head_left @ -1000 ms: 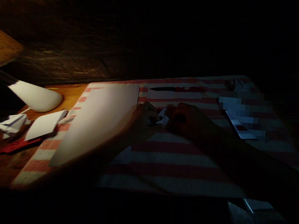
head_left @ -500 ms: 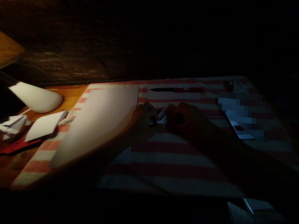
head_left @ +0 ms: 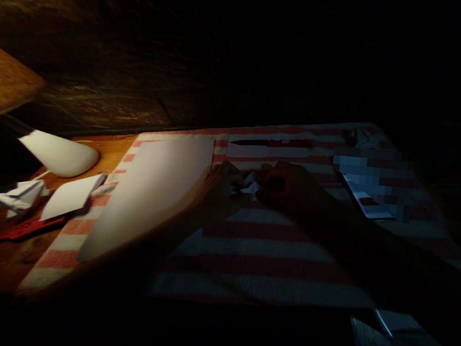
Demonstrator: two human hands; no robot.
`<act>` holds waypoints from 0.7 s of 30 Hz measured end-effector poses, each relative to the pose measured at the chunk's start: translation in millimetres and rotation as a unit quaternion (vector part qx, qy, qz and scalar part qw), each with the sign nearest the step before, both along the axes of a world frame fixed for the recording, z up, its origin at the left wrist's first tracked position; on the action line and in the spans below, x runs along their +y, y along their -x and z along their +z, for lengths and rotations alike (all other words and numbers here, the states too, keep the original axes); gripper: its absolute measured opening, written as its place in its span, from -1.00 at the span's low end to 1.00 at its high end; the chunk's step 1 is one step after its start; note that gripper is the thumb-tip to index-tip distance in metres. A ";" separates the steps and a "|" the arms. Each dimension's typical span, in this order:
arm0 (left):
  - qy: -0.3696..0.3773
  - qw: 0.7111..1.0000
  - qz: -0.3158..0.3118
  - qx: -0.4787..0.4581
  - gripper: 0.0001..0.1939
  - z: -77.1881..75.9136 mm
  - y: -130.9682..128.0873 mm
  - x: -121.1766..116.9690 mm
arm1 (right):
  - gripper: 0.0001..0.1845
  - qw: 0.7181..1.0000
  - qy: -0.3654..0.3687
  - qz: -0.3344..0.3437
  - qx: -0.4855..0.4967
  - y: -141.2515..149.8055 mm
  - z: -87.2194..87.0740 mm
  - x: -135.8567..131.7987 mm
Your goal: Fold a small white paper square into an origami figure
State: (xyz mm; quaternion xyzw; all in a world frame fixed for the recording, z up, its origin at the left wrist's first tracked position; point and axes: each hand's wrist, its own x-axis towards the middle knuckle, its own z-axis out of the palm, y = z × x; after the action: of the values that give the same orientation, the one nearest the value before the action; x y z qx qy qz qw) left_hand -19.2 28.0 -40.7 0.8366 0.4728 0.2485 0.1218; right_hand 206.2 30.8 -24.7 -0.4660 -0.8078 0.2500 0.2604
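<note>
Over the middle of a red-and-white striped cloth (head_left: pixel 272 246), both my hands meet at a small folded piece of white paper (head_left: pixel 251 186). My left hand (head_left: pixel 226 179) is closed, its fingertips pinching the paper's left side. My right hand (head_left: pixel 284 180), in deep shadow, has its fingers curled together at the paper's right side. How the fingertips grip is hard to see in the dark. Left of my hands lies a large white sheet of paper (head_left: pixel 152 182). Beyond them, a knife (head_left: pixel 269 142) with a dark blade and red handle rests on a paper strip (head_left: pixel 248 151).
A white lamp base (head_left: pixel 60 153) stands at the left. Near it are crumpled white paper (head_left: pixel 18 196), a white piece of paper (head_left: pixel 71 196) and a red-handled tool (head_left: pixel 34 228). A lit phone or tablet (head_left: pixel 369 198), partly blurred out, lies at the right. A dark wall (head_left: pixel 121 77) rises behind.
The view has shifted slightly, so everything sits a little lower. My right fingers, blurred before, now rest at the paper's right side; my left hand keeps its pinch.
</note>
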 end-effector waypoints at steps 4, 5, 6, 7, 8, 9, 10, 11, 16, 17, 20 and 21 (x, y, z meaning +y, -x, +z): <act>0.012 1.000 0.003 0.008 -0.76 3.8 -0.5 -1.8 | -0.85 1.000 0.009 -0.007 0.004 -0.5 0.7 -1.5; 0.015 1.000 0.005 0.009 -0.77 4.3 -0.7 -2.1 | -0.85 1.000 0.010 -0.007 0.006 -0.5 1.1 -2.0; 0.018 1.000 0.006 0.008 -0.78 4.6 -0.9 -2.3 | -0.85 1.000 0.011 -0.008 0.007 -0.6 1.5 -2.3; 0.020 1.000 0.006 0.007 -0.78 4.7 -1.1 -2.4 | -0.85 1.000 0.011 -0.008 0.006 -0.6 1.8 -2.5; 0.020 1.000 0.006 0.005 -0.77 4.8 -1.3 -2.5 | -0.84 1.000 0.010 -0.008 0.004 -0.6 1.9 -2.6; 0.021 1.000 0.006 0.004 -0.77 4.8 -1.6 -2.5 | -0.83 1.000 0.010 -0.009 0.000 -0.5 2.0 -2.6; 0.021 1.000 0.006 0.003 -0.76 5.0 -1.9 -2.6 | -0.82 1.000 0.010 -0.011 -0.004 -0.4 2.2 -2.5; 0.022 1.000 0.008 0.002 -0.76 5.1 -2.2 -2.7 | -0.82 1.000 0.011 -0.015 -0.007 -0.2 2.3 -2.4; 0.026 1.000 0.013 0.002 -0.75 4.5 -2.3 -1.8 | -0.85 0.999 0.029 -0.014 -0.008 1.0 4.3 -2.1; 0.027 1.000 0.011 0.000 -0.74 3.8 -2.0 -1.3 | -0.86 0.999 0.031 -0.011 -0.010 1.0 4.8 -2.0; 0.026 1.000 0.008 -0.005 -0.72 1.8 -1.3 0.2 | -0.87 0.999 0.032 -0.011 -0.015 0.6 5.4 -1.9; 0.025 1.000 0.008 -0.007 -0.72 1.5 -1.2 0.4 | -0.87 0.999 0.034 -0.012 -0.015 0.3 5.1 -1.9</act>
State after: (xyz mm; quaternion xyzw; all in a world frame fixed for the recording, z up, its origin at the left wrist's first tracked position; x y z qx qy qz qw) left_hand -18.0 28.4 -39.2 0.8280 0.4845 0.2430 0.1439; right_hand 205.9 28.9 -19.6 -0.4877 -0.7973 0.2667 0.2352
